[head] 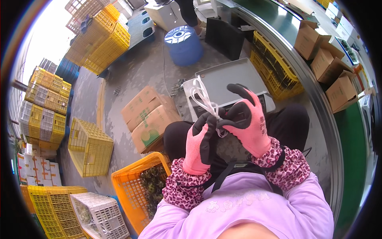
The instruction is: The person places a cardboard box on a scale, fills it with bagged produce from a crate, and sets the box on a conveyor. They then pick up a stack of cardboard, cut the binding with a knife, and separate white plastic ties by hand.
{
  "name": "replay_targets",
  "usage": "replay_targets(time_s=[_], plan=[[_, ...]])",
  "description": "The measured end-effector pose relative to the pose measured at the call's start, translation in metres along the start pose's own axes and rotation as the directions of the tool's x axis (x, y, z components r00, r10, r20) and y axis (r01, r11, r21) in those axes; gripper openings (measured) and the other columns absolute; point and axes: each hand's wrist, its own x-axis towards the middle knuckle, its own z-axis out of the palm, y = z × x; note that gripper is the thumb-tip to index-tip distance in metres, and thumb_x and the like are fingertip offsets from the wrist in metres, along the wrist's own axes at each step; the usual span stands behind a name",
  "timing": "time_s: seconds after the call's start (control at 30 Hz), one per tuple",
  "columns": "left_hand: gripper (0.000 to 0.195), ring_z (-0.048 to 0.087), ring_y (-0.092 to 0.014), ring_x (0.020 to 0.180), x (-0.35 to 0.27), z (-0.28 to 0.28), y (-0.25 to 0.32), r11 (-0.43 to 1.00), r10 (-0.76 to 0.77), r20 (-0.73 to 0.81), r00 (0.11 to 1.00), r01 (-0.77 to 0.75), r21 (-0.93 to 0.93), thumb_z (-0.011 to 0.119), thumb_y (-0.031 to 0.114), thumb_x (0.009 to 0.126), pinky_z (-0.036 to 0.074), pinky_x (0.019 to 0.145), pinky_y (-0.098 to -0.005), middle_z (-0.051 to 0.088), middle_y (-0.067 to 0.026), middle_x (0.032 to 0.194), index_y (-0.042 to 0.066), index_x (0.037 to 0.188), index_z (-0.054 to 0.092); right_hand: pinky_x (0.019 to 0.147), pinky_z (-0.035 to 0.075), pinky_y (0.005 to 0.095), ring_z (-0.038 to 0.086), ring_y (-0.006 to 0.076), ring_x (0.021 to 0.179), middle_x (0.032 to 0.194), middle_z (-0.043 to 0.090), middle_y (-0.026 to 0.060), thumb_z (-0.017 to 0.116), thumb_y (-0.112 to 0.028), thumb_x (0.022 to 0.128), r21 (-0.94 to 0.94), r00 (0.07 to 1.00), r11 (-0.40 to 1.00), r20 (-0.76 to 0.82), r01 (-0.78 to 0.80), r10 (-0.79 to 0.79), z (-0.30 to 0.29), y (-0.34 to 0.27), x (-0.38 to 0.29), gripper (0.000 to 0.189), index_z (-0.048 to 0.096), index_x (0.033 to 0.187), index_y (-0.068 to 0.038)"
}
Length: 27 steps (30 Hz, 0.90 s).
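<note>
My left hand wears a pink glove with black-coated fingers and pinches a looped bundle of white plastic tape. My right hand, gloved alike, grips the same bundle at its lower end with thumb and forefinger, while other fingers are raised. The loops rise above the hands, and a short tail hangs below them. Beyond the hands stands a bench scale with a grey metal platform; its display panel is partly hidden by my hands.
Flattened cardboard cartons are piled left of the scale. An orange crate with dark green produce sits by my left elbow. Yellow crates stand farther left. A blue drum is ahead, near a person's leg. A metal conveyor edge curves along the right.
</note>
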Motion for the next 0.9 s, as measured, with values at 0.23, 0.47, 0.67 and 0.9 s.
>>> replay_targets(time_s=[0.23,0.47,0.67,0.9], plan=[[0.033,0.057,-0.018,0.093,-0.005,-0.004,-0.006,0.998,0.01,-0.044,0.999,-0.012,-0.066,0.047,0.021,0.091,0.046,0.082,-0.0306,0.057,-0.0125,0.103,-0.004,0.113,0.049,0.098,0.031,0.0389,0.038,0.0298,0.119,0.123,0.048,0.012,0.07,-0.003,0.061,0.267,0.979,0.952,0.178,-0.148,0.102,-0.008,0.002,-0.015,0.024,0.059,0.082,-0.004],[0.026,0.058,-0.011,0.081,-0.009,-0.002,-0.018,0.993,0.037,-0.062,0.997,-0.043,-0.11,0.054,0.015,0.088,0.047,0.072,-0.0241,0.06,-0.0058,0.092,-0.002,0.107,0.054,0.097,0.033,0.0357,0.039,0.0271,0.119,0.123,0.048,0.0125,0.061,0.003,0.066,0.389,0.978,0.901,0.154,-0.19,0.139,-0.004,0.003,-0.02,0.018,0.058,0.083,-0.002],[0.025,0.057,-0.011,0.079,-0.01,0.0,-0.011,0.999,0.009,-0.069,0.998,-0.012,-0.048,0.054,0.014,0.088,0.047,0.071,-0.0229,0.06,-0.0054,0.092,-0.002,0.107,0.054,0.095,0.035,0.0353,0.042,0.0258,0.116,0.121,0.049,0.0128,0.062,0.002,0.066,0.344,0.954,0.899,0.224,-0.27,0.201,-0.002,0.008,-0.017,0.015,0.056,0.079,-0.001],[0.021,0.058,-0.012,0.08,-0.014,0.002,-0.019,0.985,-0.023,-0.062,0.998,0.012,-0.172,0.05,0.011,0.089,0.048,0.071,-0.0242,0.06,-0.0055,0.093,-0.001,0.107,0.053,0.094,0.035,0.0351,0.04,0.0261,0.117,0.12,0.05,0.0123,0.064,0.002,0.064,0.305,0.976,0.936,0.177,-0.174,0.124,-0.001,0.013,-0.016,0.016,0.058,0.079,-0.002]])
